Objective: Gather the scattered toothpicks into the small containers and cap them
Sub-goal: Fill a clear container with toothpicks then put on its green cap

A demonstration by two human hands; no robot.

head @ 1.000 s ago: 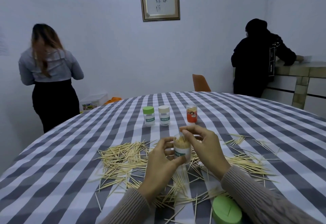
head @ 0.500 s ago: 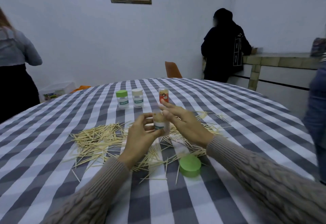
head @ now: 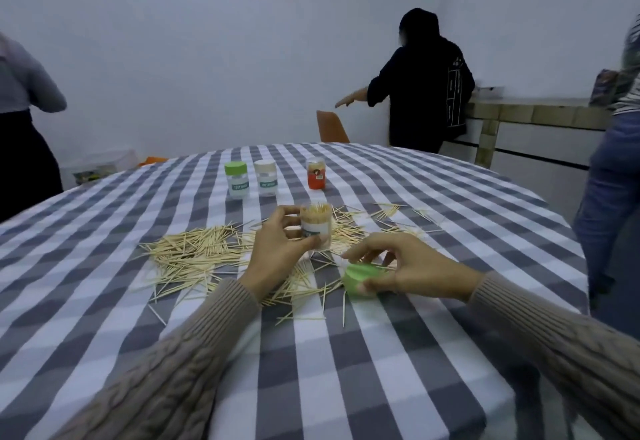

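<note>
My left hand (head: 280,249) grips a small clear container (head: 317,228) packed with upright toothpicks and holds it just above the checked tablecloth (head: 346,370). To its right, my right hand (head: 408,265) curls its fingers round a green cap (head: 360,278) that sits low at the cloth. Scattered toothpicks (head: 194,252) lie in a broad heap left of and under my hands, with thinner strays (head: 391,211) further right.
Three capped containers stand in a row beyond my hands: a green-capped one (head: 236,180), a white-capped one (head: 266,177) and an orange one (head: 316,173). People stand at the far left, back right and right edge. An orange chair (head: 330,127) is behind the table.
My right hand left the container's top and dropped to the right onto the green cap. The left hand kept hold of the container. The camera view swung right and tilted down.
</note>
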